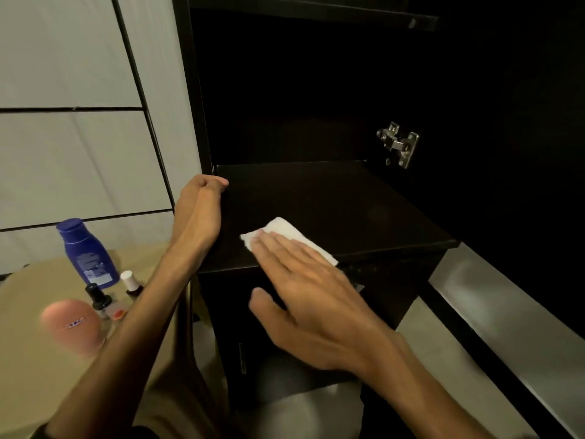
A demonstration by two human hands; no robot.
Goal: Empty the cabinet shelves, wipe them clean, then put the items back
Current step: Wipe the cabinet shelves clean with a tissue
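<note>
Your white cloth [286,237] lies folded on the dark cabinet shelf [332,198], close to the shelf's front edge. Your right hand [304,293] lies flat on top of it, fingers [275,248] straight and together, pressing it down; the hand hides the near part of the cloth, so only the far corner and one side strip show. Your left hand [199,204] is at the shelf's left front corner, fingers curled around the edge of the cabinet's side panel.

The cabinet interior behind the cloth is nearly black and you cannot make out its back wall. A metal hinge [398,144] sits on the inner right side, above the shelf.

Left of the shelf and lower, a tan worktop [25,312] carries the removed items. A blue lotion bottle [85,251] stands there, its label print too small to read. Near it are a black-capped small bottle [99,301] and a white-capped one [128,280], both partly hidden by your left forearm. A pink container [74,324] in front is blurred; its label lettering cannot be read.
</note>
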